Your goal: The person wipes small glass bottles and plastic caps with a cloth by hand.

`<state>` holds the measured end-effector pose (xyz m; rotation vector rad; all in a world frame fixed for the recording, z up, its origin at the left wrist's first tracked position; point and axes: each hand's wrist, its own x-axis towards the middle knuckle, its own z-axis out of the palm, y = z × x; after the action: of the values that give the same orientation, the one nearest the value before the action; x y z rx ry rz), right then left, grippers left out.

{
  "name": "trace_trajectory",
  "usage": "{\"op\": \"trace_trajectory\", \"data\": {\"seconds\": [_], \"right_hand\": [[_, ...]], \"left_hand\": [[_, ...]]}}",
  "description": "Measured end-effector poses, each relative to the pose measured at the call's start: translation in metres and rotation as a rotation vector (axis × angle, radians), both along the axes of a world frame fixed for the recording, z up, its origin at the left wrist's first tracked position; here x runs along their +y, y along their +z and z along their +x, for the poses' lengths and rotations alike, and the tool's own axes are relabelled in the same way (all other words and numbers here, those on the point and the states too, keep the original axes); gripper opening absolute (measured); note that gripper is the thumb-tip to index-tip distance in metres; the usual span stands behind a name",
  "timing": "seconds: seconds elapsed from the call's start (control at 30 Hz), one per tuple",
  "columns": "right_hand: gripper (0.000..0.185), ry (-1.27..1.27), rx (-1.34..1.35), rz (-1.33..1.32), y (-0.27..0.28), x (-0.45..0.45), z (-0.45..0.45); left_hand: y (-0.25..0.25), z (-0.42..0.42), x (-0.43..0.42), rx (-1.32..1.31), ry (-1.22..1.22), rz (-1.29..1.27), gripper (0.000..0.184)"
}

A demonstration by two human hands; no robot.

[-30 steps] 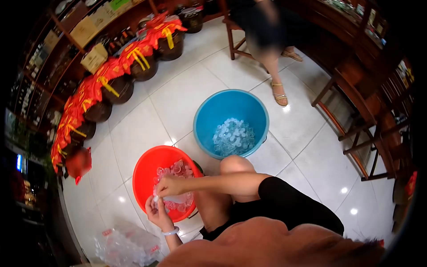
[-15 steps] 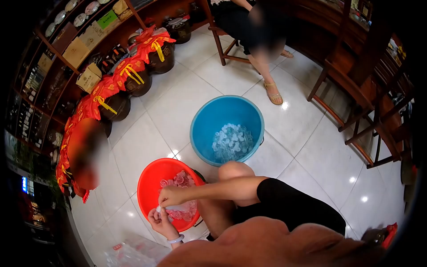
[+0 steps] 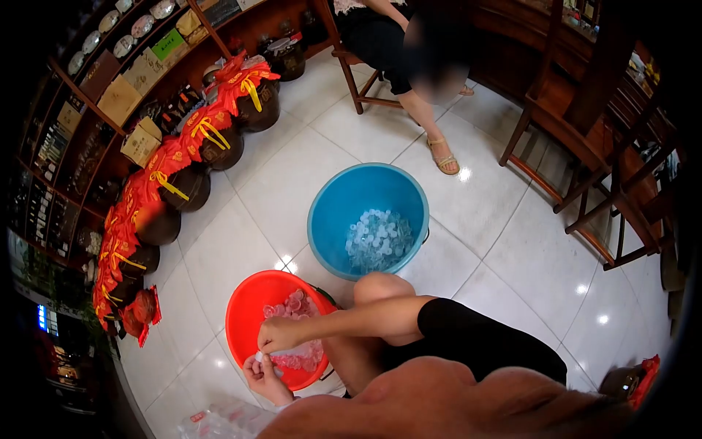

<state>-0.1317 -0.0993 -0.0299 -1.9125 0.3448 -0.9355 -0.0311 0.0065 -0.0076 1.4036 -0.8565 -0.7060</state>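
Note:
My right hand is closed, its fingertips pinching a small whitish plastic piece over the red bucket. Just below, my left hand has its fingers curled around the lower part of the same piece, so the two hands nearly touch. The piece's exact kind is too small to make out. Under my right forearm, many small clear round plastic pieces lie in the red bucket. Beyond my knee stands a blue bucket holding a heap of similar clear pieces.
Dark jars with red cloth covers line the left, before stocked shelves. A seated person's sandalled foot rests beyond the blue bucket. Wooden chairs stand at right. A clear plastic bag lies at lower left.
The view has shifted slightly, lowering the buckets in the picture. Both hands stay together at the small piece over the red bucket; the left wrist's bracelet has gone out of sight.

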Motion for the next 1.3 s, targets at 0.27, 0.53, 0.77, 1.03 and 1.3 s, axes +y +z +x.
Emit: {"op": "trace_trajectory", "data": {"seconds": [0.27, 0.53, 0.77, 1.03, 1.3], "right_hand": [[0.013, -0.024, 0.009, -0.080, -0.007, 0.007, 0.013], [0.011, 0.182, 0.012, -0.168, -0.023, 0.006, 0.025], [0.014, 0.463, 0.029, 0.532, 0.014, 0.029, 0.024], [0.013, 0.360, -0.042, 0.682, 0.028, 0.077, 0.025], [0.014, 0.091, 0.071, -0.159, 0.039, 0.116, 0.025]], "left_hand": [[0.003, 0.017, 0.005, -0.040, -0.020, 0.040, 0.020], [-0.008, 0.029, 0.024, 0.062, -0.036, 0.065, 0.016], [0.034, 0.031, 0.053, 0.211, -0.138, 0.004, 0.011], [0.031, 0.037, 0.081, 0.170, -0.103, -0.159, 0.013], [0.009, 0.056, 0.114, 0.056, -0.118, -0.102, 0.017]]}}
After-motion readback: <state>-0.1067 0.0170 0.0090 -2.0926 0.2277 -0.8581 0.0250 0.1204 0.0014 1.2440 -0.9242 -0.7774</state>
